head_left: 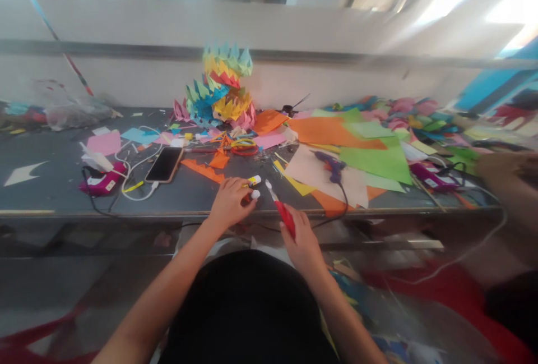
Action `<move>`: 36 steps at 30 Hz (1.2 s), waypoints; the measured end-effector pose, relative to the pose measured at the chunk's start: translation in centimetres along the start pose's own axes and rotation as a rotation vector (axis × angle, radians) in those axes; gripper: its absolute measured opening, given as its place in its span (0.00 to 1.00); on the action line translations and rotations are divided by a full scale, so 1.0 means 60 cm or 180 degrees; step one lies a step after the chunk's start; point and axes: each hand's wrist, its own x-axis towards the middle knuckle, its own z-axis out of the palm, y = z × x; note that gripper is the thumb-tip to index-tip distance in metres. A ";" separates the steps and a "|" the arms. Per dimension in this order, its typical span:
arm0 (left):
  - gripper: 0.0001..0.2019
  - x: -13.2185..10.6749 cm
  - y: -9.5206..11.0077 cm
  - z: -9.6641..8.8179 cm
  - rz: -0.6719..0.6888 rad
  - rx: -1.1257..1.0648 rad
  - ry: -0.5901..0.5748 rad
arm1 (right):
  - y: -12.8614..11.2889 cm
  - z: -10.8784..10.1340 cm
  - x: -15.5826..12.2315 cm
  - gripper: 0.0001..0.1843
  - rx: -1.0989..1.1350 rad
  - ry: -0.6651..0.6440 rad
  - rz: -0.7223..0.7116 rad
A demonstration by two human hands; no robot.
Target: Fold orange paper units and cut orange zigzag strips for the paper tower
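Note:
At the table's front edge, my left hand (229, 202) is closed around small tubes with white caps. One yellow tube (253, 182) with a white cap shows beyond my fingers, and a second white cap (254, 194) pokes out by my thumb. My right hand (301, 238) grips a slim red-handled tool (286, 218) with a pale, narrow tip pointing up toward the left hand. Blur hides the tip's exact kind. The two hands are apart. Orange paper scraps (202, 170) lie just past my left hand.
A folded-paper model (225, 92) stands at the back. A phone (165, 165) with a white cable lies left. A glue gun (332, 167) rests on coloured paper sheets (370, 153). Purple boxes (105, 180) with cords sit at both sides. Another person's arm (508, 179) reaches in at right.

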 end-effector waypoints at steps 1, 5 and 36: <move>0.07 0.000 0.000 0.000 0.0011 0.0003 0.0003 | 0.000 -0.002 -0.001 0.22 -0.0074 -0.0025 0.0021; 0.06 0.001 0.002 -0.002 0.0052 0.0011 -0.0005 | 0.000 -0.001 -0.003 0.23 -0.0194 -0.0045 -0.0015; 0.06 0.004 -0.004 -0.005 -0.0134 -0.0248 -0.0164 | 0.010 0.008 -0.017 0.22 0.0470 -0.0231 -0.0149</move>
